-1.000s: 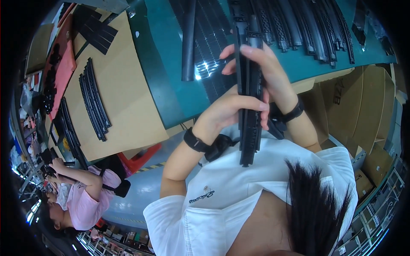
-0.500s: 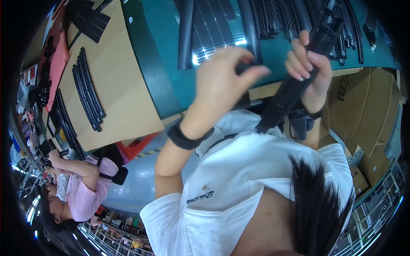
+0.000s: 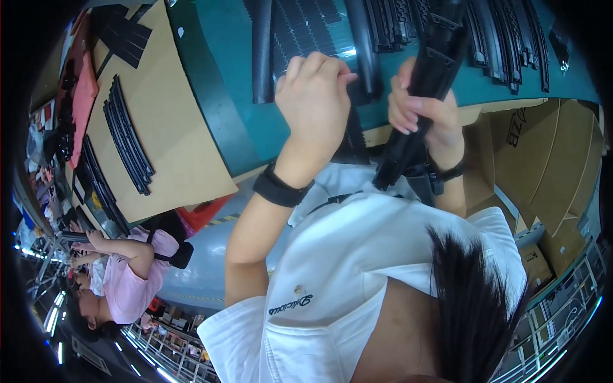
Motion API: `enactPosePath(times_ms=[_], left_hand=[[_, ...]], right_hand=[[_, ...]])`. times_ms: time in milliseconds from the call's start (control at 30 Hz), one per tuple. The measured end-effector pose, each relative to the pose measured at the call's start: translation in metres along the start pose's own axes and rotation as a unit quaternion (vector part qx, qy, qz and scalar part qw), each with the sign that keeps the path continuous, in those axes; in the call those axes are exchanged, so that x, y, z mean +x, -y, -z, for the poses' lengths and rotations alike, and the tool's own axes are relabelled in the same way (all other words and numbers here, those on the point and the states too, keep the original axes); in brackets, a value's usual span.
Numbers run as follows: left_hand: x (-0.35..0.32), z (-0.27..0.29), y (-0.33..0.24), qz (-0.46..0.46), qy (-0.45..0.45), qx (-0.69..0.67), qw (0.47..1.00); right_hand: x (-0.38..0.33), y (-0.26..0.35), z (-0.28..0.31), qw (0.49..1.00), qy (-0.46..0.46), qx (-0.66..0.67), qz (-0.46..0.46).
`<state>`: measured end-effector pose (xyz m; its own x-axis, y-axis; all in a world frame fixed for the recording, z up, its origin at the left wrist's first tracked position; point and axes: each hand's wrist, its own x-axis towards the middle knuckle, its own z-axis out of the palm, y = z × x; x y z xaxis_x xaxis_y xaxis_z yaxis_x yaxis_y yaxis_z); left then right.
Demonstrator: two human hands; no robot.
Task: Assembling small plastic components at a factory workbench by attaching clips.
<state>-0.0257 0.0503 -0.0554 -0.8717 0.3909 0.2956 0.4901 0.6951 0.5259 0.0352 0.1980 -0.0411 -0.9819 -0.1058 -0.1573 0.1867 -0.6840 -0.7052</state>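
My right hand is wrapped round a long black plastic trim piece. The piece is tilted, its lower end near my shirt and its upper end over the green table. My left hand is beside it with the fingers curled in and the thumb pressed near the fingertips; what they pinch, if anything, is hidden. Behind that hand lies a sheet of black die-cut pads. A dark serrated strip shows at the table edge beside my left wrist; whether the hand touches it I cannot tell.
Black curved tubes and several ribbed black trim strips lie across the table. To the left, more strips rest on a cardboard sheet. A large open carton stands at right. A co-worker in pink works at lower left.
My right hand has moved left with the black trim piece, which now stands steeper. My left hand has drawn slightly left and its fingers have curled in.
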Motion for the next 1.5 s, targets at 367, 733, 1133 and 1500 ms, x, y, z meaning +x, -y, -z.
enactPosePath(times_ms=[367, 733, 1133, 1500], left_hand=[[-0.002, -0.006, 0.000, -0.002, -0.021, -0.002, 1.000], [0.018, 0.054, 0.003, 0.155, 0.222, -0.232, 0.934], [0.090, 0.121, -0.051, 0.315, 0.289, -0.369, 0.826], [0.098, 0.127, -0.051, 0.259, 0.373, -0.334, 0.826]], right_hand=[[0.003, -0.008, 0.005, 0.999, 0.011, -0.003, -0.030], [0.005, -0.004, -0.010, 0.996, 0.030, 0.018, -0.080], [-0.004, 0.008, -0.036, 0.989, 0.038, -0.048, -0.138], [-0.010, 0.016, -0.039, 0.979, 0.032, -0.121, -0.163]])
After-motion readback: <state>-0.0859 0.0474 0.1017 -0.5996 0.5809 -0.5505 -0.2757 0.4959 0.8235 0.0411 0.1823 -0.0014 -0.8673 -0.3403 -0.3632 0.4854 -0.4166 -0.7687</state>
